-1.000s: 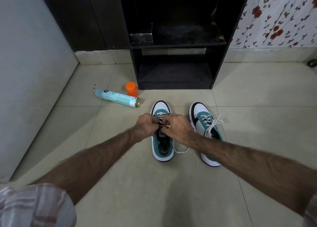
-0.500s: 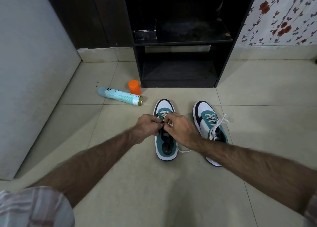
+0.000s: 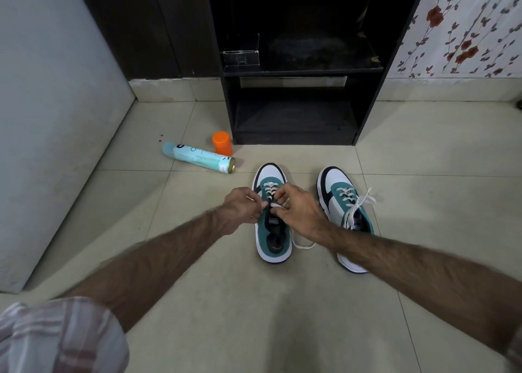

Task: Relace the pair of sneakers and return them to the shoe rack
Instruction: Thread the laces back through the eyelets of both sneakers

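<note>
Both hands (image 3: 271, 206) still pinch the left sneaker's (image 3: 272, 231) lace (image 3: 278, 205), their grips slightly further apart.

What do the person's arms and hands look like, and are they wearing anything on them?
Both forearms are bare and hairy. The left hand and right hand wear no gloves, and no rings or watch show. A rolled-up striped sleeve, pale with pinkish stripes, covers the left upper arm; only a sliver of the right sleeve shows.

My forearms are bare and hairy, my left hand (image 3: 240, 207) and right hand (image 3: 299, 209) without rings or a watch. My left sleeve (image 3: 56, 336), a pale pink-and-white plaid, is rolled up; the right cuff (image 3: 515, 347) barely shows.
</note>
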